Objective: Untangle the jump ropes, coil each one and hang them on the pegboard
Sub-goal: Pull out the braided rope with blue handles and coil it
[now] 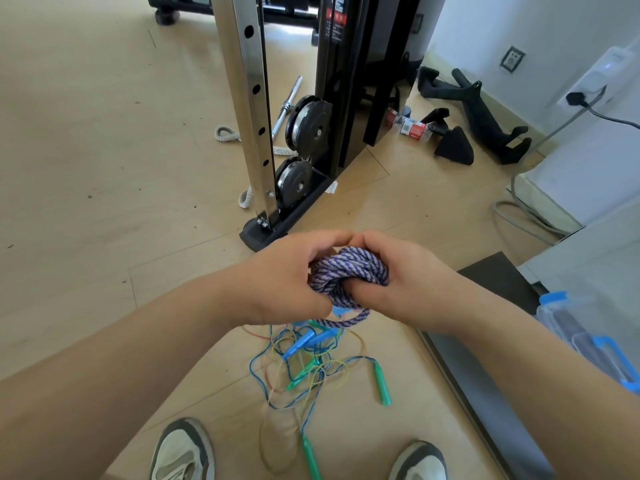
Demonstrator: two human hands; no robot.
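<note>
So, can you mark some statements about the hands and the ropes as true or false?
1. The left hand and right hand both grip the purple rope. True.
2. The purple rope hangs on a pegboard. False: it is bundled between the hands, and no pegboard shows.
3. Thin ropes lie tangled on the floor. True.
4. Their handles are all red. False: a green handle and a blue handle show.

You hold the purple-and-white braided rope (pixel 348 271) bunched in a tight coil between your left hand (pixel 287 275) and right hand (pixel 391 275), one loop hanging below. Near your feet on the floor (pixel 104 168), the thin colored ropes (pixel 304 362) lie tangled, blue and green handles among them.
</note>
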